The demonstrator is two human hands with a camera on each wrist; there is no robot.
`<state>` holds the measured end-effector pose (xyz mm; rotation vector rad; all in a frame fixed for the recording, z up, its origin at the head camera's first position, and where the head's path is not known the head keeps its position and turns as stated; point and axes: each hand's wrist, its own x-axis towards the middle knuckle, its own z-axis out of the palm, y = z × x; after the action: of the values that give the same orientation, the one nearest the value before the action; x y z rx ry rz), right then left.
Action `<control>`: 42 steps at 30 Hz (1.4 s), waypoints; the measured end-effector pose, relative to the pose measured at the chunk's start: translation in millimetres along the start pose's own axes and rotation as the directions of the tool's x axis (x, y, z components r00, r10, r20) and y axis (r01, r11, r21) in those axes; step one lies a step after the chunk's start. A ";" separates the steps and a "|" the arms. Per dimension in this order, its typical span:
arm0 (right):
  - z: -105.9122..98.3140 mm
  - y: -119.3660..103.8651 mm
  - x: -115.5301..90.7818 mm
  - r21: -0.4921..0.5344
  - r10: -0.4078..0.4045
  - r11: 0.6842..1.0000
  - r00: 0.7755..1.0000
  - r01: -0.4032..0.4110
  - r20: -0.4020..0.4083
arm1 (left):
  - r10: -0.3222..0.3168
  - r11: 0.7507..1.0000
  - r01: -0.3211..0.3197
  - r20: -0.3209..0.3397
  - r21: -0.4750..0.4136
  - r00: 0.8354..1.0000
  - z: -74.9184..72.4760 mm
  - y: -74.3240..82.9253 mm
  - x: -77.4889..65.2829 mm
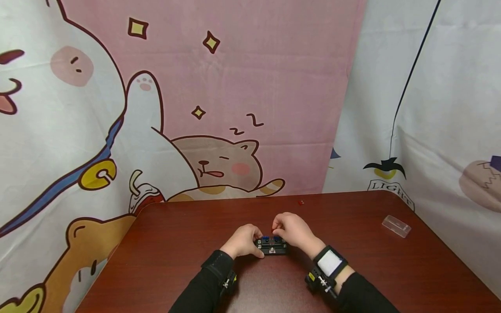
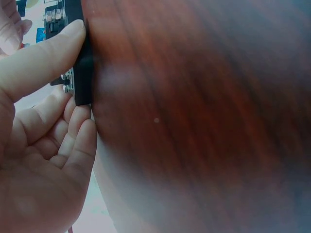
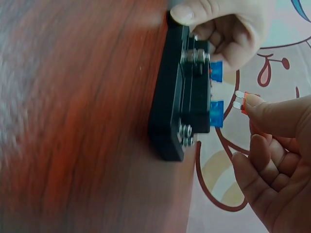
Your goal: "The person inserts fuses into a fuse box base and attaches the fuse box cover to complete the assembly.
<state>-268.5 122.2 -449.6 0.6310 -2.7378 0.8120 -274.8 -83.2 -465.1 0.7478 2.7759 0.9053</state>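
A black fuse block (image 1: 272, 251) stands on the table, with metal terminal screws at its ends. Two blue blade fuses (image 3: 216, 114) stick up from its top, spaced apart. My left hand (image 1: 244, 240) grips the block's left end, thumb along the near side and fingers curled at the far side. Over the block's far right part, my right hand (image 1: 293, 228) pinches a small red blade fuse (image 3: 244, 104) between thumb and fingers. Its two metal prongs point toward the block's top, with a gap between them and the blue fuses in the right wrist view.
A clear plastic cover (image 1: 396, 226) lies on the right side of the brown table (image 1: 176, 269). Near the back edge is a small red piece (image 1: 301, 202). A printed cloth (image 1: 274, 87) hangs behind the table.
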 end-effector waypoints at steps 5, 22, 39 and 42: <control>1.6 -8.1 -0.5 0.008 -0.022 1.000 0.999 0.022 0.026 | -0.001 1.000 0.001 -0.003 0.004 1.000 -0.1 -0.3 0.6; 11.4 -18.5 -0.8 -0.037 -0.123 0.991 0.992 0.125 0.041 | 0.013 1.000 -0.013 -0.005 0.001 1.000 -0.3 0.4 0.4; 19.9 -17.0 -2.0 -0.059 -0.157 0.985 0.986 0.161 0.061 | 0.021 1.000 -0.021 -0.010 0.023 1.000 0.9 -0.3 0.0; 20.7 -17.7 -2.2 -0.076 -0.157 0.984 0.986 0.161 0.063 | 0.019 1.000 -0.018 -0.011 0.022 1.000 1.1 -0.7 0.1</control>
<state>-260.1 98.0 -459.1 0.8553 -2.7113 0.6536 -274.9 -83.1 -466.4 0.7754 2.7975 0.8866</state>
